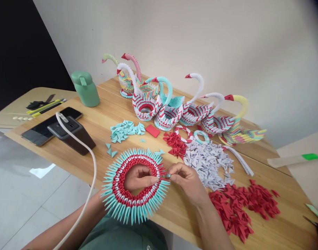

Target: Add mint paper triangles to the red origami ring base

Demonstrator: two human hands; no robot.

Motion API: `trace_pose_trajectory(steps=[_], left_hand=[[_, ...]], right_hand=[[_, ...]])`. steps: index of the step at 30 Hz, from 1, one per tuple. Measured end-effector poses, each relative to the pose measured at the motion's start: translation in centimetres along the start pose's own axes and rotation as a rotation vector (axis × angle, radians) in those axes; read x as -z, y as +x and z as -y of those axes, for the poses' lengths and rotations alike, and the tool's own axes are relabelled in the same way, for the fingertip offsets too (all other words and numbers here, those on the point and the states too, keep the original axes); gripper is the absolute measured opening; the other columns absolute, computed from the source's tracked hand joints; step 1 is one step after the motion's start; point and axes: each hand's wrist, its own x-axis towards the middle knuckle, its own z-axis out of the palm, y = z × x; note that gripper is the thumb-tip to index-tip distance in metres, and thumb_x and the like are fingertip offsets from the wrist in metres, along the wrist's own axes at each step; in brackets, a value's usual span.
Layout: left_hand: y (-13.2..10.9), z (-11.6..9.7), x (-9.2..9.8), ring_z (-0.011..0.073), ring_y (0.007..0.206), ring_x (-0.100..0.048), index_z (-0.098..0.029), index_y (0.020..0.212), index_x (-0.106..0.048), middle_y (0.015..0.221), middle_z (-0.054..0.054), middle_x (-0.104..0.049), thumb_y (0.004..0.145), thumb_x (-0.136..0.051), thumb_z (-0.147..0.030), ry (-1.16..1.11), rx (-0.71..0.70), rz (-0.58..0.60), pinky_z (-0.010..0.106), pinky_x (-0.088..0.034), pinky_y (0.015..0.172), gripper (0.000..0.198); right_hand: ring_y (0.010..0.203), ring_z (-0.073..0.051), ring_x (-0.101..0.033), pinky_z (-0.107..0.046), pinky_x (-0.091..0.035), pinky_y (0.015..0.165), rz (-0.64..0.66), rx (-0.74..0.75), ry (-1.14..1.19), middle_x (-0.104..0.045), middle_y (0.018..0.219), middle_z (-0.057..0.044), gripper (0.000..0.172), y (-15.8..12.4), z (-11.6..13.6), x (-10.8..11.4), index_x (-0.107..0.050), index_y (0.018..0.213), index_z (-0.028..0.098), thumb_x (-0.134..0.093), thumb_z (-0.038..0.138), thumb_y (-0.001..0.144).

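Observation:
My left hand (139, 177) reaches up through the middle of a round paper ring (122, 198) built of teal, red and white folded pieces, and its fingers pinch the ring's right inner edge. My right hand (186, 180) is closed in a pinch on a small teal folded piece (168, 175) pressed against the ring's right rim. The ring hangs over the front edge of the wooden table (268, 225).
Piles of folded pieces lie around: teal (124, 130), white (207, 161), red (242, 205) and a smaller red one (176, 143). Several finished paper swans (169, 109) stand behind. At left are a phone (48, 126), a dark power bank (71, 133) with a white cable (92, 173), and a green container (86, 88).

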Motion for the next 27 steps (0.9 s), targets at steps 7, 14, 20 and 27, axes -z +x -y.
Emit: trace_pose_trajectory(steps=[7,14,20,27], left_hand=[[0.1,-0.1,0.3,0.0121,0.056,-0.042,-0.015,0.061,-0.052,0.058,0.0,-0.046,0.082,-0.065,-0.05,-0.017,-0.011,0.038,0.025,-0.037,0.056,0.043],[0.3,-0.3,0.1,0.0088,0.049,-0.034,-0.016,0.056,-0.049,0.052,-0.003,-0.039,0.081,-0.066,-0.054,-0.059,-0.056,0.009,0.023,-0.032,0.049,0.049],[-0.1,0.6,0.4,0.0066,0.043,-0.028,-0.016,0.055,-0.047,0.047,-0.004,-0.035,0.085,-0.061,-0.055,-0.017,-0.006,0.0,0.022,-0.022,0.041,0.051],[0.0,0.2,0.8,0.0096,0.045,-0.038,-0.015,0.057,-0.051,0.048,-0.002,-0.042,0.089,-0.055,-0.054,0.142,-0.075,-0.016,0.023,-0.031,0.042,0.05]], right_hand=[[0.063,-0.016,-0.06,-0.028,-0.048,0.064,0.102,-0.005,0.088,-0.069,0.067,0.0,0.028,-0.1,-0.2,0.1,-0.071,0.069,0.021,-0.084,0.046,0.069],[0.061,-0.014,-0.057,-0.026,-0.043,0.061,0.149,-0.007,0.152,-0.067,0.066,0.001,0.023,-0.1,-0.4,0.1,-0.072,0.07,0.022,-0.084,0.042,0.071],[0.058,-0.013,-0.055,-0.027,-0.042,0.06,0.16,-0.012,0.152,-0.065,0.063,0.002,0.026,0.0,-0.6,0.1,-0.071,0.07,0.021,-0.083,0.044,0.071],[0.059,-0.012,-0.056,-0.025,-0.042,0.059,0.183,0.001,0.192,-0.067,0.065,0.002,0.023,-0.1,-0.9,0.2,-0.072,0.072,0.022,-0.083,0.041,0.073]])
